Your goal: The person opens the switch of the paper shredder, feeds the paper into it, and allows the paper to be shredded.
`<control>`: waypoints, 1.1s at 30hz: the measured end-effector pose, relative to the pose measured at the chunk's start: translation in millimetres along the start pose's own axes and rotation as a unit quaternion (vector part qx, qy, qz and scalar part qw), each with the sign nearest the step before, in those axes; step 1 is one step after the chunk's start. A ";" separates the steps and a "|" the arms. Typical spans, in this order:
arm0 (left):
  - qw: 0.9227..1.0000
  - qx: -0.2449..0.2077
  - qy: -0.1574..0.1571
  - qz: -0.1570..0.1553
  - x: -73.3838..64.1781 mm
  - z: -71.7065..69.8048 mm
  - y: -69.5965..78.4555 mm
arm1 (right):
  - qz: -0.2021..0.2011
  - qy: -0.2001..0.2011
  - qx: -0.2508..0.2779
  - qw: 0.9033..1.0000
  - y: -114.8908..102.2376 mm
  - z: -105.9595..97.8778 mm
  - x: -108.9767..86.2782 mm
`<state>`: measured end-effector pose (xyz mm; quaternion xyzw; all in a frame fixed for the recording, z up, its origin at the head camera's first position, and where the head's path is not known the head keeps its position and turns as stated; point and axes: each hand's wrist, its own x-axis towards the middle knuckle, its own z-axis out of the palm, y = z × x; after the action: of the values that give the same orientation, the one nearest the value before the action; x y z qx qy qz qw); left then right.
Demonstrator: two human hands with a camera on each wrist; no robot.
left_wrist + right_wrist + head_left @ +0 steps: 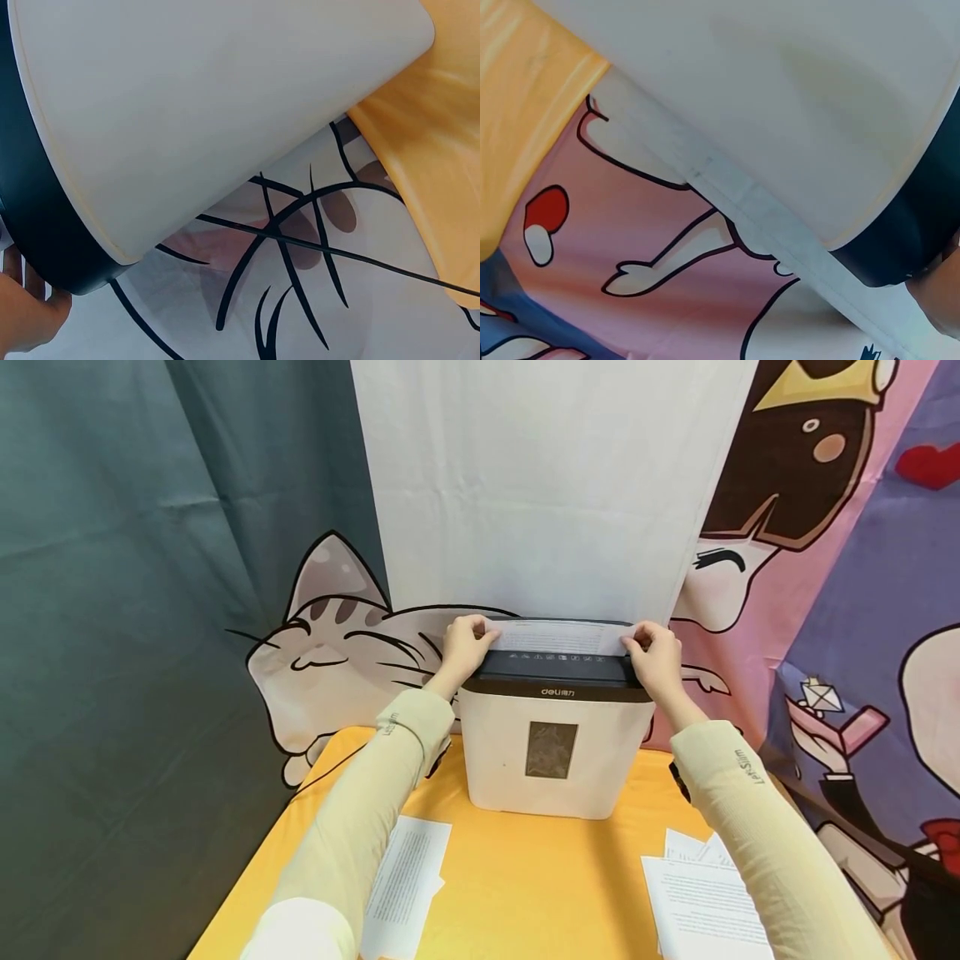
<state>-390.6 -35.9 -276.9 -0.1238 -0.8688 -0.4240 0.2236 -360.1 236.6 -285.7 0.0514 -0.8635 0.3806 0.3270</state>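
Note:
A white paper shredder (495,760) with a dark top stands upright on the yellow-covered table. At its top slot stands a printed sheet of paper (558,635), its lower edge against the dark lid. My left hand (467,647) pinches the sheet's left end between thumb and fingers. On the other side, my right hand (654,656) pinches the right end. In the left wrist view the left hand (34,315) shows beside the shredder's dark rim (52,217). Only a bit of the right hand (939,296) appears in the right wrist view, with the paper hidden there.
Printed sheets (408,877) lie on the yellow tablecloth (540,877) at the left, partly under my left sleeve. More printed papers (701,902) overlap at the right. A black cord (360,259) runs behind the shredder. Printed cartoon curtains (555,485) hang close behind.

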 end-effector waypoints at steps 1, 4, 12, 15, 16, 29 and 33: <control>1.000 0.000 -0.001 -0.002 -0.2 0.2 0.2 | -0.001 0.001 0.000 1.000 0.1 0.6 -0.3; 1.000 0.002 -0.004 -0.005 -0.5 1.2 0.5 | -0.006 0.000 0.002 1.000 -0.5 1.9 -1.1; 1.000 -0.010 -0.003 0.004 -1.3 2.6 0.8 | -0.025 -0.011 0.001 1.000 -1.6 3.6 -2.5; 1.000 -0.013 -0.001 0.005 -1.8 2.9 0.6 | -0.031 -0.019 -0.001 0.999 -2.0 4.8 -3.0; 1.000 -0.015 -0.002 0.005 -1.9 2.8 0.6 | -0.030 -0.022 0.000 0.999 -2.1 5.0 -3.3; 0.998 -0.059 -0.001 0.022 -7.8 1.2 -8.5 | -0.024 -0.026 0.014 0.999 -3.3 3.2 -12.7; 0.998 -0.064 0.002 0.030 -11.1 -3.6 -9.2 | -0.033 -0.029 0.026 0.999 -3.9 3.7 -17.0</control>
<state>-383.7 -44.6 -286.7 -0.1636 -0.8356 -0.4716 0.2294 -347.4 228.6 -295.4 0.0994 -0.8600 0.3905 0.3131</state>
